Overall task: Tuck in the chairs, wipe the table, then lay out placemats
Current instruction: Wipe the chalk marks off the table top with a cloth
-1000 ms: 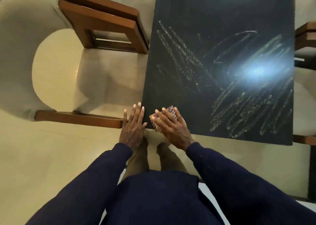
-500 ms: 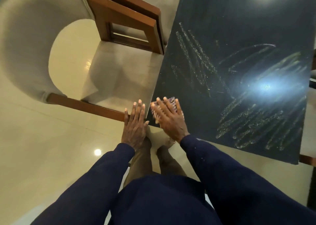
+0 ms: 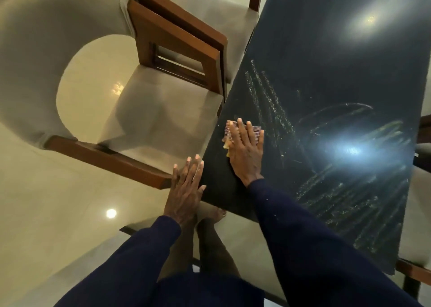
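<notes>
Two bare hands sit close together at the near left corner of a dark glossy table (image 3: 326, 73): the right hand (image 3: 246, 152) lies flat, fingers straight, pressing a small patterned cloth (image 3: 229, 131) onto the tabletop, likely so the whole palm drives the wipe. The left hand (image 3: 186, 185), flat and holding nothing, lies at the table's edge just beside a chair's wooden arm (image 3: 112, 159), seemingly as a brace. Pale smeary streaks (image 3: 275, 101) suggest wiping is under way; the beige cushioned chair (image 3: 163, 120) stands against the table's side, and no placemats show
</notes>
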A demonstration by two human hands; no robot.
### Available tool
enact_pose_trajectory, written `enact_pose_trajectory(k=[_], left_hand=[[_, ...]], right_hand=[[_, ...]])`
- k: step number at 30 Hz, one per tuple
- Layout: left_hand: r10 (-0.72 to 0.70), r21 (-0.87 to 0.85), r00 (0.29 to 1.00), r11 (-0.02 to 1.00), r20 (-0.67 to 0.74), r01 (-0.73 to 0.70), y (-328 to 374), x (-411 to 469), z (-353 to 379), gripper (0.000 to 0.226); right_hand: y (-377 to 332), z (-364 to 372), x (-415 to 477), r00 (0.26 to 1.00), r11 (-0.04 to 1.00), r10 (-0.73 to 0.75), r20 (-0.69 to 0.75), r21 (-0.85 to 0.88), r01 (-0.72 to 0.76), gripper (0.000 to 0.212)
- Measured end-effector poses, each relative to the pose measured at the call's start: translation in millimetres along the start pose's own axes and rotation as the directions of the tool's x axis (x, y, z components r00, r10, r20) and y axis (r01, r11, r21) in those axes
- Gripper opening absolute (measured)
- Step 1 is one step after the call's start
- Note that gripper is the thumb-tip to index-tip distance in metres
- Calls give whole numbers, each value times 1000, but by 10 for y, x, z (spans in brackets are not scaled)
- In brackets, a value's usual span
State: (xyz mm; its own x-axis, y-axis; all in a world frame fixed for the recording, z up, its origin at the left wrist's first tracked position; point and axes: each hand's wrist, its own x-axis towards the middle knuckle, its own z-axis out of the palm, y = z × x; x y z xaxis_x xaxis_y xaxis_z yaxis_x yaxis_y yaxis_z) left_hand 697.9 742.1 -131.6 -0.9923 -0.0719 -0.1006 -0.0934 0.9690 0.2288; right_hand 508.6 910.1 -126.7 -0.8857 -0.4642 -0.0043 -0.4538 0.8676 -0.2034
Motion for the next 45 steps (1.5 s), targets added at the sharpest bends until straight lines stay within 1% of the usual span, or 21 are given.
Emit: enact_pose_trajectory(k=[2, 4, 6, 8, 10, 12, 13, 15, 17, 19, 21, 23, 25, 28, 30, 32, 34, 37, 40, 42, 45], left_hand=[[-36, -18, 999, 999, -2, 36, -25, 110, -1, 73], [-41, -19, 999, 999, -13, 41, -52, 197, -10, 69], [-31, -38, 999, 999, -11, 31, -71, 270, -30, 70], [-19, -16, 1000, 1000, -9, 19, -99, 319, -36, 70], [-29, 6, 1000, 1000, -12, 29, -140, 384, -54, 68], [-32, 22, 999, 999, -9, 32, -167, 428, -76, 68], [-25, 38, 1000, 999, -13, 26, -173, 458, -80, 68], [-24, 39, 999, 999, -28, 25, -185, 516, -98, 69], [-34, 11, 998, 999, -46, 34, -201, 562, -118, 71], [-25, -2, 998, 1000, -57, 25, -191, 626, -139, 73], [-9, -21, 998, 1000, -64, 8, -148, 671, -165, 72], [12, -42, 998, 999, -62, -14, -91, 683, -158, 69], [22, -52, 998, 998, -55, -25, -33, 683, -132, 68], [39, -27, 998, 999, -44, -40, 39, 659, -79, 68], [58, -8, 998, 998, -40, -58, 87, 629, -58, 67], [77, -9, 996, 997, -42, -77, 124, 597, -43, 66], [99, -7, 994, 995, -51, -99, 165, 605, -18, 66], [128, -36, 991, 991, -48, -130, 248, 686, 27, 65], [184, -20, 982, 983, -28, -185, 377, 750, 89, 65], [213, -14, 977, 977, -20, -214, 447, 770, 123, 64], [229, -22, 973, 973, -4, -229, 523, 805, 165, 63]], right_hand=[[-88, 13, 30, 982, 982, -187, 13, 11, 187, 78], [36, -16, -48, 913, 914, -406, 48, 6, 406, 72], [287, -78, -80, 869, 871, -490, 67, 0, 491, 63], [467, -113, 53, 919, 919, -393, 36, -11, 393, 62], [412, -112, 337, 983, 983, -186, -6, -6, 186, 60], [161, -68, 561, 999, 999, -40, -19, -17, 40, 62], [37, -36, 632, 1000, 1000, -21, -17, -20, 21, 64], [-122, 30, 586, 997, 997, -83, 1, -4, 83, 69], [-122, 26, 315, 966, 968, -252, 49, 4, 252, 77], [56, -46, -26, 920, 924, -381, 86, 14, 382, 75], [356, -133, -251, 912, 916, -400, 93, 1, 402, 74], [632, -188, -228, 952, 953, -298, 65, -31, 301, 76], [750, -195, 16, 993, 993, -116, 3, -12, 116, 70], [544, -126, 429, 996, 996, 84, -36, -18, -84, 61], [360, -67, 468, 999, 998, 49, -19, -27, -50, 66], [247, -54, 207, 994, 994, -107, 29, -21, 107, 80], [253, -121, -248, 972, 974, -226, 63, 2, 226, 83], [531, -177, -941, 968, 971, -241, 71, 13, 241, 79], [942, -271, -1236, 991, 991, -126, 36, -36, 127, 83], [1085, -311, -1097, 999, 998, 33, -20, -48, -34, 74], [987, -262, -665, 958, 959, 277, -77, -35, -281, 68]])
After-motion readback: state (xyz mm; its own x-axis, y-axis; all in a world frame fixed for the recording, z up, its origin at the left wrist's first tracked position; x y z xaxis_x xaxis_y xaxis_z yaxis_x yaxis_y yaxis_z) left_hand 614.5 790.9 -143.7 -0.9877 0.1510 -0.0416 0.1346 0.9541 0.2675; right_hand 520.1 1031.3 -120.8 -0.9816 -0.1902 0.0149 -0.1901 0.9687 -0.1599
